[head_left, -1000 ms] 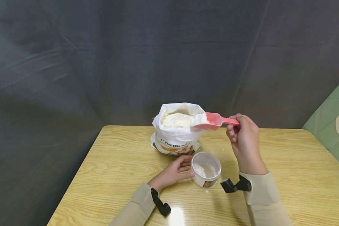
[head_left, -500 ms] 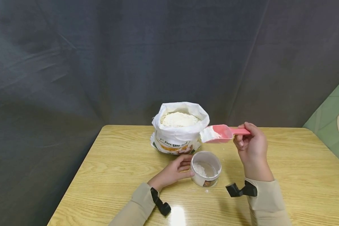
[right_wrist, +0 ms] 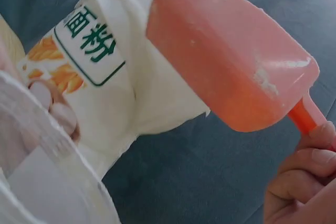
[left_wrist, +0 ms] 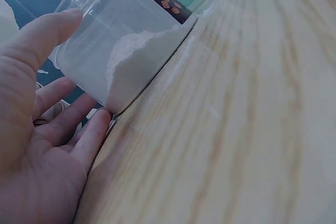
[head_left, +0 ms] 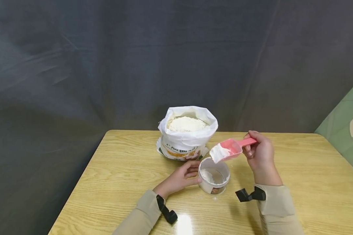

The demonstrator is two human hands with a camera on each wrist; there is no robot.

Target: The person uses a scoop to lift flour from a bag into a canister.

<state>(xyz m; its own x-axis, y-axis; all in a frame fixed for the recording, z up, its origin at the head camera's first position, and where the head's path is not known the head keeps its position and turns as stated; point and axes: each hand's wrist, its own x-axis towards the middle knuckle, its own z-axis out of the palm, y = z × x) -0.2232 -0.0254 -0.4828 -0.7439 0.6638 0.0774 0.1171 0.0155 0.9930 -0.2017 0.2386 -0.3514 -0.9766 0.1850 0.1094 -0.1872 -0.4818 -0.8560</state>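
Note:
My right hand (head_left: 261, 155) grips the handle of a pink scoop (head_left: 234, 148), which carries a heap of white flour (head_left: 219, 152). The scoop's tip overlaps the far rim of a clear plastic jar (head_left: 206, 186) and tilts down toward it. In the right wrist view the scoop (right_wrist: 231, 56) shows its underside. Around the jar's left side lies my left hand (head_left: 179, 178), thumb in front and fingers behind. In the left wrist view, some flour (left_wrist: 134, 59) lies inside the jar. Behind the jar stands an open white flour bag (head_left: 185, 140), full nearly to its mouth.
The jar and bag stand on a wood-grain table (head_left: 120, 169). A dark curtain (head_left: 135, 65) hangs behind its far edge, and a green patterned panel (head_left: 345, 130) is at the right. Small flour specks (head_left: 214, 198) lie by the jar.
My right hand has moved the loaded scoop from the bag's mouth, right and toward me, then tipped it over the jar's rim. The left hand and jar have hardly moved.

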